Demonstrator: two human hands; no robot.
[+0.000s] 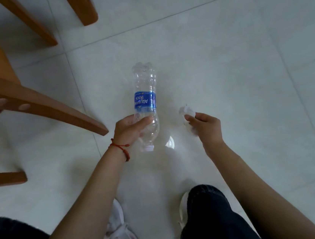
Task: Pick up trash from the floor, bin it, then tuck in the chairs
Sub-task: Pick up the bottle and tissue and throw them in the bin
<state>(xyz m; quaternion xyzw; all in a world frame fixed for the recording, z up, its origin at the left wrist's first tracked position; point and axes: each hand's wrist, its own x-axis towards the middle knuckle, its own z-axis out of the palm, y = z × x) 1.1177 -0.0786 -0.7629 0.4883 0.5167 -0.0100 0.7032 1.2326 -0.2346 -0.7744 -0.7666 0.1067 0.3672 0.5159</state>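
Gripping bottle (146,100) and tissue (186,113), both hands closed.

Left hand (127,130) is gripping a clear bottle (146,101); right hand (206,128) is pinching crumpled paper (187,113) above tiled floor (223,51).

The bottle (145,93) is clear glossy plastic with a blue film label. Floor (223,51) tiles are glossy; the chair (38,106) is smooth wood. The wad (186,113) looks like crumpled paper.
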